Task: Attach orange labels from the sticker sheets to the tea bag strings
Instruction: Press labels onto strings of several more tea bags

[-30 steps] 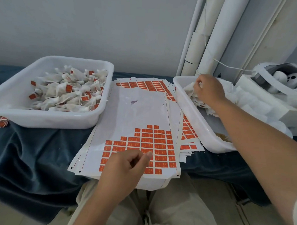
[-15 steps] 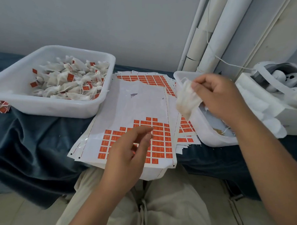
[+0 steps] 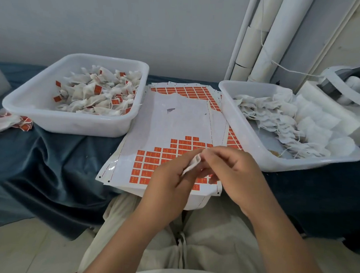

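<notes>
A white tea bag (image 3: 192,165) sits between my two hands above the near end of the top sticker sheet (image 3: 171,123). My left hand (image 3: 169,176) and my right hand (image 3: 233,173) both pinch it with curled fingers. Rows of orange labels (image 3: 151,162) cover the sheet's near part, partly hidden by my hands. The right white tub (image 3: 242,126) holds unlabelled tea bags (image 3: 277,121). The left white tub (image 3: 73,122) holds tea bags with orange labels (image 3: 97,92). Whether a label is on my fingers is hidden.
More sticker sheets (image 3: 186,91) lie stacked under the top one. A few labelled tea bags (image 3: 10,120) lie on the dark blue cloth (image 3: 51,162) left of the tub. White pipes (image 3: 266,37) stand at the back right, and a white machine (image 3: 340,91) sits at far right.
My right hand lifted a tea bag out of the right tub and carried it down to the sheet's near end. My left hand rose from the labels and met it.
</notes>
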A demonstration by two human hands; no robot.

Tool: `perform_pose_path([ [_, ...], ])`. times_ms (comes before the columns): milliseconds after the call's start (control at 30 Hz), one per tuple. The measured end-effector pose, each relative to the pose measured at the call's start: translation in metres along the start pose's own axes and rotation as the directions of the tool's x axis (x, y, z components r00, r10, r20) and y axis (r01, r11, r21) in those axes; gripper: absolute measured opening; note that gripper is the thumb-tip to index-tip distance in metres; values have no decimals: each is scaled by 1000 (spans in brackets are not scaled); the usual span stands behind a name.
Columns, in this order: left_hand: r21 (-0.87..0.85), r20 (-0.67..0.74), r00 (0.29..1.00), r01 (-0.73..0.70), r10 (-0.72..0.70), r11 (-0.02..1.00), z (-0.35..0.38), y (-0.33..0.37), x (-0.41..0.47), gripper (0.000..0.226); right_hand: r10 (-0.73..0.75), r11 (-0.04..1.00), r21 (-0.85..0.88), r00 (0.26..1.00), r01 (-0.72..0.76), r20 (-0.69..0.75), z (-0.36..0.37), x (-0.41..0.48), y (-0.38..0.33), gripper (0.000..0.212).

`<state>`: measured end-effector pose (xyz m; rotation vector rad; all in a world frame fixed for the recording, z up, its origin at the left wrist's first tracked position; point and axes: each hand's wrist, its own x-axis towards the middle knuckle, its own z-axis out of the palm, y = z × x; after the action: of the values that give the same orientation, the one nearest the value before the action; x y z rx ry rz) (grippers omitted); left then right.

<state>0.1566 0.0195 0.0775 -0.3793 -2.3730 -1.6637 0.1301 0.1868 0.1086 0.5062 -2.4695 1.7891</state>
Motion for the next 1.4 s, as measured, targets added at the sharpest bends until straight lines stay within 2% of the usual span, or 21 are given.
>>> perform_pose_path([
  [67,-96,16,997,73,-71,993,-1,8,0,29,33,998,62,988,-24,-149,-2,-3,4,19],
  [100,-142,21,994,111,-109,984,-1,9,0,33,64,997,62,982,-54,-177,-3,-4,5,16],
  [200,-234,50,987,157,-150,959,-2,9,0,38,54,991,-125,998,-56,-25,-5,-3,8,17],
  [267,-257,34,984,177,-174,950,-4,9,1,38,32,986,-167,998,-23,56,-9,-4,6,16],
  [467,-227,21,981,194,-195,954,-10,5,2,35,-37,972,-227,994,61,107,-15,-12,8,14],
  [533,-265,42,978,208,-204,942,-10,6,2,37,6,988,-152,996,7,86,-16,-11,12,9],
  [633,-262,66,973,231,-221,937,-13,6,1,37,220,967,116,973,-227,70,-22,-6,14,11],
  [667,-252,79,971,239,-226,938,-14,7,1,34,283,912,266,949,-312,142,-24,-4,15,12],
  [700,-257,105,967,253,-234,933,-15,7,0,29,303,816,429,919,-388,253,-26,-4,15,14],
  [767,-268,182,954,282,-239,921,-16,10,0,25,227,552,673,866,-492,446,-30,-2,14,16],
  [833,-254,208,953,270,-220,929,-17,10,0,34,130,341,786,854,-515,503,-35,0,14,11],
  [900,-246,207,953,270,-222,931,-18,10,1,40,123,274,825,869,-494,479,-39,1,14,20],
  [967,-249,230,943,298,-242,921,-18,9,1,38,145,270,836,878,-479,456,-41,2,15,21],
  [1033,-238,286,920,338,-267,911,-19,8,0,37,173,300,829,882,-472,439,-43,3,14,10],
  [1100,-188,326,911,326,-255,926,-22,7,1,35,187,366,816,894,-447,407,-45,3,14,12],
  [1300,-72,377,917,169,-130,983,-27,2,2,32,181,583,742,944,-330,277,-49,4,17,15],
  [1400,-171,369,925,162,-89,972,-28,-1,1,28,231,706,653,960,-275,155,-44,4,22,12],
])
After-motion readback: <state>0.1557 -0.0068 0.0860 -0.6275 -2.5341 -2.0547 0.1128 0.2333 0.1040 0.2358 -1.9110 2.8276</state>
